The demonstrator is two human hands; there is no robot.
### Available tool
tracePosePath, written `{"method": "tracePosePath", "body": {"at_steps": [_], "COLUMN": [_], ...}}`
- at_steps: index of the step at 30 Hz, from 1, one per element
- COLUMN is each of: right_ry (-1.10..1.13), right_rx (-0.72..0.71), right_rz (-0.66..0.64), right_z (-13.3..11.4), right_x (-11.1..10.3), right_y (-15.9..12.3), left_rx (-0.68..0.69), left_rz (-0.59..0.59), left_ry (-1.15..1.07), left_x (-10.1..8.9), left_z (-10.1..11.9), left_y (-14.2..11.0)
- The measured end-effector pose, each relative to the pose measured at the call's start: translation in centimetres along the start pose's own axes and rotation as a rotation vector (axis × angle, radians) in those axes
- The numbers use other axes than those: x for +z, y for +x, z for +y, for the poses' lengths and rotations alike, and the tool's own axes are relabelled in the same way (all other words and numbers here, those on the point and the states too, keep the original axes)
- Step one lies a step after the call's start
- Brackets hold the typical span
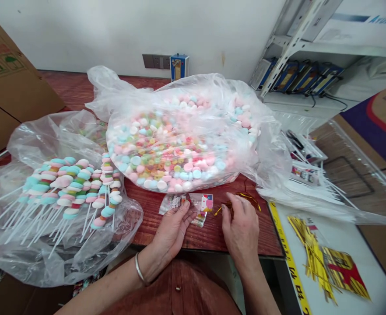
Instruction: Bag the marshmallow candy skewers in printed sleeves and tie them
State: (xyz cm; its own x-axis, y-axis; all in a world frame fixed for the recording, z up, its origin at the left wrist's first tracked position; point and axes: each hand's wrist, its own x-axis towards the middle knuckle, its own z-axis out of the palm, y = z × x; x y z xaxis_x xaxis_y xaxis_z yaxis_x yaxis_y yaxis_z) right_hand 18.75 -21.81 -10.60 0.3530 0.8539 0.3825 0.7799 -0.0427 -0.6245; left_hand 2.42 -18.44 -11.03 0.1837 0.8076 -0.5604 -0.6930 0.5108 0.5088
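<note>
My left hand point(170, 228) pinches a small clear plastic bag point(203, 202) with a colourful printed patch, at the table's front edge. More printed bags lie on the table beneath and beside it. Just to the right, my right hand point(241, 224) bends its fingers over a little pile of gold twist ties point(251, 199); thumb and index finger close on a tie, the tips partly hidden. Behind both hands rests a big clear bag point(176, 148) full of pastel candies and gummy rings. Skewers of stacked candy point(76, 183) with white sticks lie on plastic at the left.
A cardboard box point(12, 87) stands at the far left. At the right are white sticks point(311, 199), more gold twist ties point(316, 256) and a red-and-gold packet point(347, 271) on a white surface. A metal shelf point(294, 48) rises at the back right.
</note>
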Motion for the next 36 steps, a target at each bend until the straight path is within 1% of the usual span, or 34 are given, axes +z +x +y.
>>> {"method": "tracePosePath", "body": {"at_steps": [1,2,3,6,7,8,10,12,14,16,20,22,24,26,27,29,32,36], "right_ry": [0.005,0.079,0.216,0.732,0.865,0.959,1.024,0.971,0.862,0.743,0.516,0.398,0.311,0.296,0.312,0.352,0.385,0.364], "right_rx": [0.038,0.088,0.153,0.373,0.426,0.460,0.475,0.453,0.416,0.362,0.195,0.095,-0.014,-0.097,-0.113,-0.101,-0.077,-0.185], "right_rz": [0.030,0.016,-0.038,-0.275,-0.320,-0.339,-0.333,-0.344,-0.361,-0.350,-0.263,-0.191,-0.128,-0.105,-0.102,-0.096,-0.059,-0.032], "right_z": [0.1,0.0,-0.2,-1.4,-1.8,-2.2,-2.8,-3.2,-3.5,-3.8,-4.5,-4.8,-5.1,-5.4,-5.5,-5.7,-6.0,-6.7], "right_x": [0.0,0.0,0.1,0.4,0.6,0.7,0.8,0.5,0.1,-0.1,0.4,0.8,1.0,0.8,0.5,-0.2,-1.1,-1.0], "right_y": [0.0,-0.1,-0.3,-1.0,-1.2,-1.4,-1.6,-1.6,-1.6,-1.7,-2.1,-2.2,-2.3,-2.3,-2.4,-2.6,-3.0,-3.3], "left_rx": [0.017,0.017,0.007,-0.037,-0.040,-0.037,-0.007,0.059,0.136,0.188,0.202,0.173,0.105,0.021,-0.015,-0.071,-0.091,-0.095], "left_rz": [-0.002,-0.014,-0.030,-0.103,-0.129,-0.153,-0.174,-0.154,-0.109,-0.069,-0.012,-0.019,-0.042,-0.052,-0.051,-0.049,-0.033,-0.017], "left_ry": [-0.005,-0.008,-0.010,0.015,0.034,0.057,0.102,0.131,0.137,0.127,0.084,0.070,0.058,0.014,-0.026,-0.122,-0.227,-0.256], "left_x": [0.1,0.1,0.2,0.3,0.4,0.5,0.7,1.0,1.2,1.3,1.0,0.8,0.5,0.2,0.1,-0.1,-0.3,-0.4], "left_z": [0.1,0.2,0.3,0.5,0.6,0.7,1.0,1.4,1.7,1.9,1.8,1.7,1.7,1.8,1.9,2.1,2.4,2.4], "left_y": [0.0,-0.1,-0.2,-0.9,-1.2,-1.4,-1.8,-2.0,-1.9,-1.6,-1.1,-0.9,-0.7,-0.5,-0.4,-0.2,-0.1,-0.2]}}
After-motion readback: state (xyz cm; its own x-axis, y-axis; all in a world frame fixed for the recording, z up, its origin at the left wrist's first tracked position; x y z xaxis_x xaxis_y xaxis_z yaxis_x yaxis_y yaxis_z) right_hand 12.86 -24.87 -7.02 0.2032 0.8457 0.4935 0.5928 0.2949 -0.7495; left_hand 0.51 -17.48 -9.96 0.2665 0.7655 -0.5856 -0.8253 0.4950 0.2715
